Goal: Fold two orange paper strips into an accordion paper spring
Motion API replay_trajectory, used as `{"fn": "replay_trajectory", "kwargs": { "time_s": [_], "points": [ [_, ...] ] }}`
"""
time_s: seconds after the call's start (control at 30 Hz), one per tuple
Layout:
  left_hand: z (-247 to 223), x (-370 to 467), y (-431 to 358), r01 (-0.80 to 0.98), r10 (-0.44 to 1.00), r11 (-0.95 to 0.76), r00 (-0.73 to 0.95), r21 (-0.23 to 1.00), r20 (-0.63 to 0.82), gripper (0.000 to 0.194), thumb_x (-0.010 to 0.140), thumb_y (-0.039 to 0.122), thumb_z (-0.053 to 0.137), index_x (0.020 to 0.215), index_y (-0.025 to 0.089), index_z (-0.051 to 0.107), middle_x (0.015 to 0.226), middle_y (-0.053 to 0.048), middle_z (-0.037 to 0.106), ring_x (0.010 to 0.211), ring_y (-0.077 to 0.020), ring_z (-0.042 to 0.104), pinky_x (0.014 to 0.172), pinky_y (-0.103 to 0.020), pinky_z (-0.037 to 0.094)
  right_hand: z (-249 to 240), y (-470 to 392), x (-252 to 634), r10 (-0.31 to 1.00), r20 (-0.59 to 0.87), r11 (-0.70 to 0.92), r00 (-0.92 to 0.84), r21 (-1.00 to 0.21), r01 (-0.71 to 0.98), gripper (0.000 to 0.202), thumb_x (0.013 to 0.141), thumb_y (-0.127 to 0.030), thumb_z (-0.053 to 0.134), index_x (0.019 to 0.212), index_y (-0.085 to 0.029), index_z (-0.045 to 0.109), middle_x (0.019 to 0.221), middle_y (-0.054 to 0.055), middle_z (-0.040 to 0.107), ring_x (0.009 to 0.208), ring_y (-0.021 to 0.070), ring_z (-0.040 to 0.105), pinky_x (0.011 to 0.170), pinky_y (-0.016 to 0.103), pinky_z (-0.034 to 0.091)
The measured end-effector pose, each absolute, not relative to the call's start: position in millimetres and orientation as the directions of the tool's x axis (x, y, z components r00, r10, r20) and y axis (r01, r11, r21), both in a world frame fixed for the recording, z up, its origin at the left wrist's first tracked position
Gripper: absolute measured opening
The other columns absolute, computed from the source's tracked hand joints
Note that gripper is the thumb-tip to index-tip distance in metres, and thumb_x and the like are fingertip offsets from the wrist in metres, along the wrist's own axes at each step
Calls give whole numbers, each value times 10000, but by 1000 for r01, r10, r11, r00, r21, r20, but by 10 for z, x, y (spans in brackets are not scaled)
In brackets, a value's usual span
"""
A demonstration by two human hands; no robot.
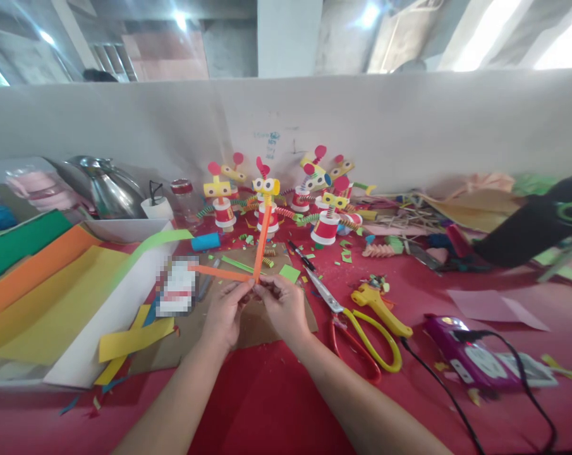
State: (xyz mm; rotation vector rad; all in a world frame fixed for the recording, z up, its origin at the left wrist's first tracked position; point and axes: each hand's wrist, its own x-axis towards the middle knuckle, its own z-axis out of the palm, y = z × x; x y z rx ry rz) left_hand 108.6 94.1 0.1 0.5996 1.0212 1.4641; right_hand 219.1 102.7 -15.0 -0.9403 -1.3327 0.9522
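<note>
Two orange paper strips (263, 243) meet at a corner between my hands, one pointing away from me and the other to the left. My left hand (226, 309) pinches that corner with thumb and fingers. Against it, my right hand (284, 303) is closed on the same corner from the other side. Both hands are over a brown cardboard sheet (252, 332). A small green paper square (290, 273) lies just beyond my right hand. Left of the strips is a blurred-out phone-like object (177, 287).
Several paper-cup figures (325, 227) stand at the back. Right of my hands lie large scissors (333, 297), a black pen (301, 254), a yellow glue gun (380, 306) with a cord and a purple box (470, 354). A white box (110, 316) of coloured paper is left, near a steel jug (106, 193).
</note>
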Motion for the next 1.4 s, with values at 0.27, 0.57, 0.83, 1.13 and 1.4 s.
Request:
{"fn": "replay_trajectory", "kwargs": {
  "time_s": [0.27, 0.57, 0.83, 1.13, 1.4],
  "points": [
    [-25, 1195, 891, -485, 976, 9, -186, 874, -113, 174, 622, 282, 767, 711, 141, 718, 683, -28, 684, 677, -128, 590, 697, -255, 442, -34, 1053, 2227, 986, 158, 132, -56, -938, -319, 125, 748, -300, 659, 754, -175, 665, 655, 3, 652, 612, 137, 605, 628, 268, 505],
    [-99, 1191, 901, -241, 953, -107, -303, 965, 31, 217, 658, 323, 741, 785, 148, 733, 756, -34, 693, 728, -153, 594, 709, -259, 444, -40, 1065, 2235, 992, 9, -60, -127, -844, -532, 124, 688, -266, 707, 736, -166, 651, 647, -10, 637, 593, 106, 575, 611, 236, 450],
    [-1, 1247, 884, -492, 969, -11, -220, 871, -112, 193, 594, 283, 777, 710, 141, 716, 679, -24, 686, 656, -120, 594, 708, -252, 458, -12, 1068, 2234, 991, 76, 20, -110, -900, -434, 114, 724, -276, 671, 773, -174, 655, 657, -12, 631, 599, 113, 558, 610, 243, 445],
    [58, 1190, 911, -529, 982, 36, -140, 848, -129, 172, 595, 263, 774, 705, 150, 704, 619, -11, 672, 567, -113, 575, 595, -231, 438, -6, 1062, 2252, 988, 125, 92, -89, -948, -304, 126, 757, -287, 633, 805, -176, 665, 686, 3, 649, 613, 134, 579, 612, 263, 466],
    [22, 1218, 902, -479, 966, 4, -225, 878, -126, 188, 579, 292, 788, 672, 149, 708, 602, -2, 664, 586, -96, 562, 629, -214, 430, 4, 1058, 2228, 991, 82, 39, -102, -928, -369, 124, 724, -285, 666, 779, -174, 656, 678, -4, 639, 611, 124, 580, 616, 255, 475]
  ]
}}
